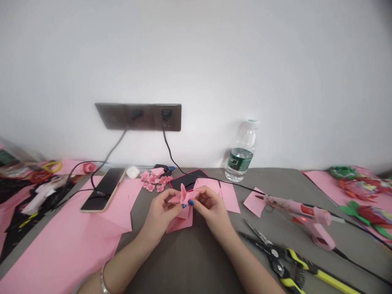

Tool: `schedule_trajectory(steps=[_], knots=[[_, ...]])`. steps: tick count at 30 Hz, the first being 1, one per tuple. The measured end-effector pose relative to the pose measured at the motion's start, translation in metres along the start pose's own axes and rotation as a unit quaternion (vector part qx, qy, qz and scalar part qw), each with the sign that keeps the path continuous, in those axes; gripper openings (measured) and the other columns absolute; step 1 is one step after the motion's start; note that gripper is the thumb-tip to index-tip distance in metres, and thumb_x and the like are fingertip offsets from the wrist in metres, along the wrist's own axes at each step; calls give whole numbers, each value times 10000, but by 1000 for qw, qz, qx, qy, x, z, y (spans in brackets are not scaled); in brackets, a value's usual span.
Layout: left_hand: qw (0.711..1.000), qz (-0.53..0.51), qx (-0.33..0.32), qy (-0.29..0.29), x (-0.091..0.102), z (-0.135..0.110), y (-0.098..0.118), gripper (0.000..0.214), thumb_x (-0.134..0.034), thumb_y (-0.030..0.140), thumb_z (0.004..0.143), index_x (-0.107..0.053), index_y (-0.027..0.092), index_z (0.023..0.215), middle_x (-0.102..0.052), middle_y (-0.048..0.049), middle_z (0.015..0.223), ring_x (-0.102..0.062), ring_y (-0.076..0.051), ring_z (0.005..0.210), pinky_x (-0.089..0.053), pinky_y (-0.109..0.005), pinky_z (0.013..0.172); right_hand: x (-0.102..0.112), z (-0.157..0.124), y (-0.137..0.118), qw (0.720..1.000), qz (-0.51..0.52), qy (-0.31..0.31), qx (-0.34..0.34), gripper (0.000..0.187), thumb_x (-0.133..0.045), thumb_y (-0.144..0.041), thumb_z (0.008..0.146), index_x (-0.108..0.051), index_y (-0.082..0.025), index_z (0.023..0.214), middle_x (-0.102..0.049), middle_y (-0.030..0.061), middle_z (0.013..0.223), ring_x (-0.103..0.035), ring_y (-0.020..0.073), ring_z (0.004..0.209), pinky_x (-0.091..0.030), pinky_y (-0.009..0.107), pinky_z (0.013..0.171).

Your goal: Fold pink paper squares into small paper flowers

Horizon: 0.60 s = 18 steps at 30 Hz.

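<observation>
Both my hands meet over the grey table, pinching a small folded pink paper piece (183, 197). My left hand (161, 214) grips its left side with closed fingers. My right hand (211, 209) holds the right side, its blue-painted thumbnail pressed on the fold. A pink paper square (180, 222) lies flat just under the hands. Several tiny finished pink paper flowers (155, 181) sit in a cluster behind the hands.
A phone (104, 188) lies on large pink sheets (67, 241) at left. Pink glue gun (301, 214) and yellow-handled scissors (284, 257) lie at right. A water bottle (241, 152) stands by the wall beneath a socket plate (139, 116) with cables. Coloured paper flowers (364, 192) fill the far right.
</observation>
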<state>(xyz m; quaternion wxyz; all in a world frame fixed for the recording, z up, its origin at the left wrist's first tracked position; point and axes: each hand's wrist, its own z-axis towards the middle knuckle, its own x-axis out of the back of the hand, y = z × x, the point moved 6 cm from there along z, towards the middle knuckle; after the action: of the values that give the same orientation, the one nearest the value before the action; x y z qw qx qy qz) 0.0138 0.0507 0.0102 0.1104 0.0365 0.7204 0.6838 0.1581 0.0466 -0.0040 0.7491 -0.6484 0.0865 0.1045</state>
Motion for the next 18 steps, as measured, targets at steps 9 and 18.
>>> schedule_trajectory(steps=[9, 18], knots=[[999, 11, 15, -37, -1, 4, 3, 159, -726, 167, 641, -651, 161, 782, -645, 11, 782, -593, -148, 758, -483, -227, 686, -1, 0, -3, 999, -28, -47, -1, 230, -763, -346, 743, -588, -201, 776, -556, -20, 712, -527, 138, 658, -423, 258, 618], [999, 26, 11, -32, 1, 5, -2, 281, -669, 139, 672, -706, 176, 948, -708, -41, 935, -665, -227, 879, -535, -322, 765, -4, -2, -9, 996, -73, -44, 39, 132, -672, -222, 781, -612, -217, 898, -593, 14, 854, -571, 166, 765, -454, 276, 689]])
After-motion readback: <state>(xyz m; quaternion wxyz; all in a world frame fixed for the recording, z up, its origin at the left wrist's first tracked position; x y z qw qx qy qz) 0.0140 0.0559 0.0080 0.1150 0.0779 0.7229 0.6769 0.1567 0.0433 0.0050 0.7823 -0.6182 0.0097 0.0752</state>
